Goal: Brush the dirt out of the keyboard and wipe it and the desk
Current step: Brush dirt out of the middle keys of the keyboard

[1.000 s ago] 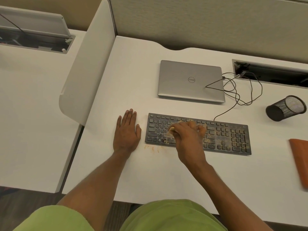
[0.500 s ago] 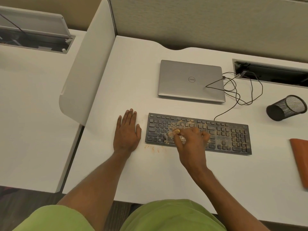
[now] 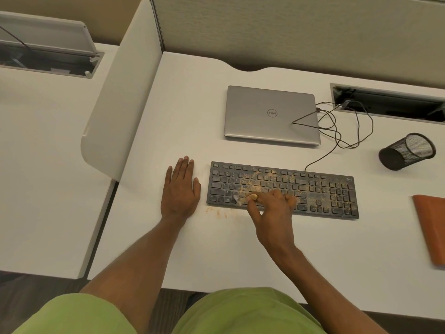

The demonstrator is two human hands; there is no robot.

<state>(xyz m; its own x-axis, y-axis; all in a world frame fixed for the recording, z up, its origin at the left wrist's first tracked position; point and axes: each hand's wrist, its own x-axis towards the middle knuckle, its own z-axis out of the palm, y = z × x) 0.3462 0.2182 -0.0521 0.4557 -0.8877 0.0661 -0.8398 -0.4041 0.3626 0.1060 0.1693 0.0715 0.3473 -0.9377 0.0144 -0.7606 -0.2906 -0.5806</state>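
Tan grit [image 3: 272,174] dusts our black keyboard [image 3: 325,189], which lies on the white desk [image 3: 216,256] in front of the closed laptop [image 3: 260,116]. Our right hand [image 3: 273,213] curls round a small brush [image 3: 243,197]; its pale tip is blurred but seems to touch the lower-left keys. Our left hand [image 3: 180,192] lies flat on the desk just beside the keyboard's left end, fingers straight and close together. A few crumbs [image 3: 216,211] sit at the keyboard's near edge. An orange cloth [image 3: 431,227] lies far right, near a tipped mesh cup [image 3: 407,151].

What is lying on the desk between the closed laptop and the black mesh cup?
In the head view, loops of thin black cable lie between laptop and cup.
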